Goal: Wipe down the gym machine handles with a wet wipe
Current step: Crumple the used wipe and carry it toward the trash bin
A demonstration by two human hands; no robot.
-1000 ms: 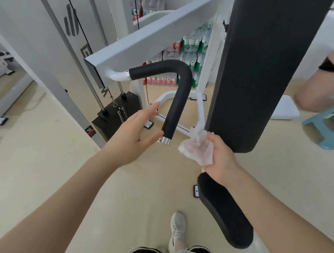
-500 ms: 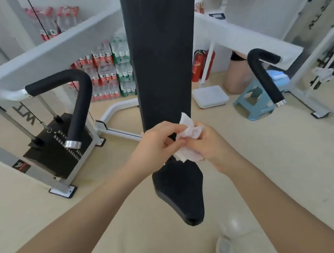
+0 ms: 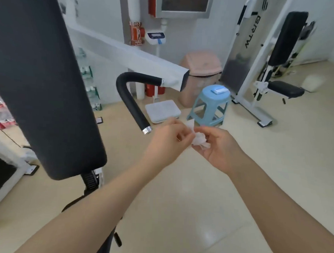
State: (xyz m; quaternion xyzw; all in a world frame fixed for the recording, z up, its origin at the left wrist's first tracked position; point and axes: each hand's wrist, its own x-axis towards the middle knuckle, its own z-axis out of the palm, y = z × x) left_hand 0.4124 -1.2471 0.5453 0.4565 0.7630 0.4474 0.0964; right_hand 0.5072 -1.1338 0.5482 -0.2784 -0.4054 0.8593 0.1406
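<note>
Between the two raised hands, just right of the handle's free end, sits the wet wipe, bunched into a crumpled white wad with one corner sticking up. Left hand pinches that upper corner with thumb and fingertips. Right hand cradles the bunched part, fingers curled round it. Both hands hold the wipe; neither touches the machine.

Bent black foam-covered handle hangs from the white machine arm, its chrome end cap just beside the left hand but apart from it. No wipe contact with this grip is visible. Whether its surface is damp or already cleaned cannot be told.

Judgement: the wipe appears to be under refolding or spreading ahead of a pass on this handle. That pass is outstanding: the straight lower run, the bend and the upper run to the collar. The state of any other handle cannot be assessed from this view.

Surroundings: large black back pad fills the left foreground. A blue plastic stool carrying a small packet, a white floor scale, a pink bin and a second white-framed machine stand well apart beyond.
</note>
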